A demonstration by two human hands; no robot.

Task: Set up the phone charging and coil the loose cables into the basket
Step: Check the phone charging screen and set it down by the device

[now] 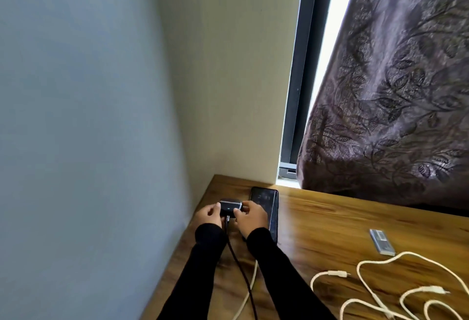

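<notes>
A small black charger block (229, 207) with a green light sits at the far left corner of the wooden table (330, 223). My left hand (208, 215) grips its left side and my right hand (251, 217) pinches its right side. A dark cable (241, 274) is plugged into its front and runs toward me between my arms. A black phone (266, 200) lies face up just right of the charger, partly under my right hand. A white cable (250, 286) runs beside the dark one. No basket is in view.
Loose white cables (375, 291) lie tangled at the right front of the table. A small clear flat case (382, 241) lies behind them. A patterned purple curtain (390, 106) hangs onto the table's back edge. Walls close the left side.
</notes>
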